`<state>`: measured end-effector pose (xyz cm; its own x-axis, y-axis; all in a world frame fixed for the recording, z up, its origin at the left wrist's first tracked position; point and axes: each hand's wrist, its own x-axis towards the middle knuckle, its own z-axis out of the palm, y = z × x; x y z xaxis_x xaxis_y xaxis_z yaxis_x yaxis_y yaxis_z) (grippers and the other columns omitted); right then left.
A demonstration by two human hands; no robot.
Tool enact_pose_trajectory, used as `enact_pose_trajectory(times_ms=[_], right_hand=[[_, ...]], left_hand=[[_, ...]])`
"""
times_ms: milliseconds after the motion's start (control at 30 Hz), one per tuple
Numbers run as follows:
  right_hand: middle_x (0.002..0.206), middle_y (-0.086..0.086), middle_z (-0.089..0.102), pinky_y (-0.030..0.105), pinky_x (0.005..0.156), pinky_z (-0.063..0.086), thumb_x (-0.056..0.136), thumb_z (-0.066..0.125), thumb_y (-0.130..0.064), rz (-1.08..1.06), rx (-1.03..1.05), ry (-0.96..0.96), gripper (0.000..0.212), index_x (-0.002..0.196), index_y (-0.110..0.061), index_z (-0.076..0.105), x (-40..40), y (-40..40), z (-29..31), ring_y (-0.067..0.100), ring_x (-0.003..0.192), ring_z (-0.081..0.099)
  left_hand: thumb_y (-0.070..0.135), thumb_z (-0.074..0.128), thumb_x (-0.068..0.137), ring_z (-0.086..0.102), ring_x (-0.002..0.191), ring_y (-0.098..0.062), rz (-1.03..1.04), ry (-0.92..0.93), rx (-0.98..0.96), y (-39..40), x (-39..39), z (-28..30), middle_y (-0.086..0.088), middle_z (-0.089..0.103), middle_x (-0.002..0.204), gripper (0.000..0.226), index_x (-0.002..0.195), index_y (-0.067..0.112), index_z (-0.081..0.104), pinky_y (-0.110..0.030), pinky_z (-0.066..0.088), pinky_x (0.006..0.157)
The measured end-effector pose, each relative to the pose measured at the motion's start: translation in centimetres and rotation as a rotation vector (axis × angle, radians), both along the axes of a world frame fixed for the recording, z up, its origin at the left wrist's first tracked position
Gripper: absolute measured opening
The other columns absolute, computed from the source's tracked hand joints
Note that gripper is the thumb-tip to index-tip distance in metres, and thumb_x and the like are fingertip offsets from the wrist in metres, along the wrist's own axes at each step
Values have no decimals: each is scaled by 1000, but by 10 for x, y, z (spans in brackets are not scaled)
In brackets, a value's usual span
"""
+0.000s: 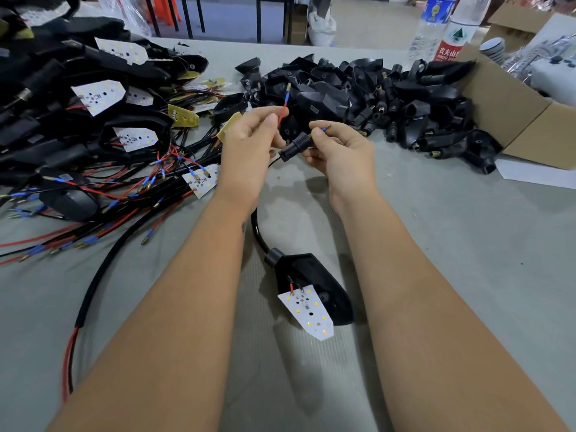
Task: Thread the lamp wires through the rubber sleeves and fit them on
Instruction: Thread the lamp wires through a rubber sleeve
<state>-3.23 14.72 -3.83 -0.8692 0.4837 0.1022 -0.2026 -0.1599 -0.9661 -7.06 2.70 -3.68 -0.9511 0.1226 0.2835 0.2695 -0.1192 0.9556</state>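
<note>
A black lamp head with a white LED board lies on the grey table between my forearms. Its black cable curves up to my hands. My left hand pinches the red wire, whose blue-tipped end points upward. My right hand holds a small black ribbed rubber sleeve between thumb and fingers. A second wire end with a blue tip sticks out past the sleeve, over my right fingers. Whether this wire runs through the sleeve I cannot tell.
A heap of black rubber sleeves and housings spreads behind my hands. At left lies a pile of lamp heads with red and black wires. An open cardboard box sits at right, two water bottles behind it.
</note>
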Motion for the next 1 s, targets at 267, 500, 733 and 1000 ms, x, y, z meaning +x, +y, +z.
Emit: enact_pose_trajectory(times_ms=[267,500,733,1000], right_hand=[[80,12,62,24,64,55,96,54,3,-37,-100,-26,18,86,-8,64,-4,2,-3,17,61,57],[78,8,61,22,65,56,97,51,3,-77,-210,-10,18,87,-8,61,-3,4,-1,13,58,58],[99,18,58,24,68,58,99,49,1,-71,-347,3,15,90,-7,59,0,6,2,18,68,59],[97,17,59,24,69,58,99,49,1,-45,-348,-2,16,90,-7,59,1,5,5,19,70,60]], left_hand=[[10,44,103,65,60,-9,117,-17,26,-8,-3,2,8,62,57,24,93,13,65,-31,57,73],[8,49,100,65,57,-12,167,6,-187,-13,-3,-2,-1,67,73,15,104,20,57,-25,55,60],[13,59,93,58,85,-4,204,200,-557,-10,-2,-8,9,68,97,21,105,21,75,-5,41,74],[13,59,91,61,77,-10,193,179,-529,-9,2,-6,4,70,85,22,102,22,76,-20,48,70]])
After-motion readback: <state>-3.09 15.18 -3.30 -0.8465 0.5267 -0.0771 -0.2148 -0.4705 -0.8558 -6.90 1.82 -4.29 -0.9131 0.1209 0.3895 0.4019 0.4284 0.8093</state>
